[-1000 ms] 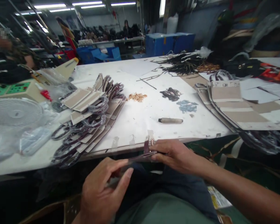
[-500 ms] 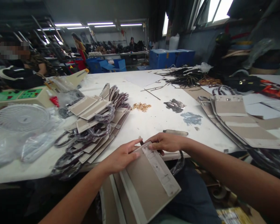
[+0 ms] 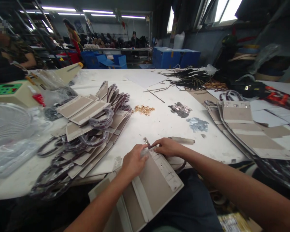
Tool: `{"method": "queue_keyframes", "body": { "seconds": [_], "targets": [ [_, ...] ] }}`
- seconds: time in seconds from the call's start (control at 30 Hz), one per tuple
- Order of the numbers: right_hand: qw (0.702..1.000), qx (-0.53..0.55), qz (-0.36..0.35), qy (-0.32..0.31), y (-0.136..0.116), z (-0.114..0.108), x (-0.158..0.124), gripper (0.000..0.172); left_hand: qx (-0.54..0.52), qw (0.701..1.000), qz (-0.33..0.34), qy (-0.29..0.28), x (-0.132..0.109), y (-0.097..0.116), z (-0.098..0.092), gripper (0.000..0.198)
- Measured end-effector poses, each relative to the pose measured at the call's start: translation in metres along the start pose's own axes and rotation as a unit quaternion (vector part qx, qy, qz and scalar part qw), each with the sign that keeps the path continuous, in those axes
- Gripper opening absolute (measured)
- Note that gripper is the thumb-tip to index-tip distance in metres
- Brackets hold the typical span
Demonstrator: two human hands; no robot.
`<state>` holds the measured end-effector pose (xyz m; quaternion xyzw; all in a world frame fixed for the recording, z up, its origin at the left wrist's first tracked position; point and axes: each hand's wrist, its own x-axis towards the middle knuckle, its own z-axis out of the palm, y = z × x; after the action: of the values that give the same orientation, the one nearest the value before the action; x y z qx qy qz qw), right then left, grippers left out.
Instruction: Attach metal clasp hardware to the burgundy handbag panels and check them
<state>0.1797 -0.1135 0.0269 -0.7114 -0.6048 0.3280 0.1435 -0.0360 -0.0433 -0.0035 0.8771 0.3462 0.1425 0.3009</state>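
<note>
A beige bag panel (image 3: pixel 157 180) with pale strips rests tilted over my lap, its top edge against the table edge. My left hand (image 3: pixel 135 162) is closed on its upper left corner, thumb on the face. My right hand (image 3: pixel 168 147) pinches the top edge beside it, fingertips close to the left ones. Between them a dark strap tab with a shiny metal end (image 3: pixel 146 141) sticks up; which hand holds the tab is hidden. Part of a dark handle (image 3: pixel 183 166) shows behind the panel. Beyond my right hand lies a pale, worn rod-like tool (image 3: pixel 183 140).
Stacked bag panels with plastic-wrapped handles (image 3: pixel 87 129) stand left, others (image 3: pixel 246 129) right. Small heaps of gold pieces (image 3: pixel 144 110), silver pieces (image 3: pixel 180 110) and blue-grey pieces (image 3: pixel 197 124) lie ahead. Dark straps (image 3: pixel 188 78) are behind; a fan (image 3: pixel 7 120) is far left. People work in the background.
The metal-ended tab now stands out more above the panel's top edge. My left hand has turned and closed more around the corner. The view has shifted slightly right.
</note>
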Motion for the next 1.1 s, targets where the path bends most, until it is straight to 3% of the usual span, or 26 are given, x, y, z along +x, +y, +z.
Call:
{"method": "queue_keyframes", "body": {
  "seconds": [0.13,0.27,0.4,0.5,0.77,0.93,1.1],
  "targets": [
    [0.999,0.013,0.004,0.033,0.005,0.005,0.002,0.028,0.099,0.99,0.061,0.074,-0.024,0.011,0.014,0.033],
    [0.996,-0.038,0.012,0.086,0.009,0.009,-0.005,0.032,0.162,0.972,0.116,0.121,-0.038,0.011,0.032,0.031],
    [0.965,-0.142,-0.109,0.191,0.016,0.018,-0.03,0.024,0.214,0.959,0.14,0.121,-0.039,0.009,0.038,0.034],
    [0.951,-0.15,-0.171,0.211,0.023,0.031,-0.055,0.018,0.213,0.961,0.137,0.109,-0.039,0.009,0.036,0.036],
    [0.963,-0.083,-0.106,0.235,0.02,0.055,-0.084,0.015,0.175,0.962,0.176,0.118,-0.045,-0.001,0.036,0.032],
    [0.96,-0.109,-0.114,0.23,0.016,0.063,-0.084,0.014,0.193,0.949,0.217,0.122,-0.048,-0.006,0.037,0.032],
    [0.952,-0.072,-0.117,0.272,0.024,0.073,-0.072,0.014,0.202,0.95,0.197,0.131,-0.047,-0.003,0.036,0.029]
  ]
}}
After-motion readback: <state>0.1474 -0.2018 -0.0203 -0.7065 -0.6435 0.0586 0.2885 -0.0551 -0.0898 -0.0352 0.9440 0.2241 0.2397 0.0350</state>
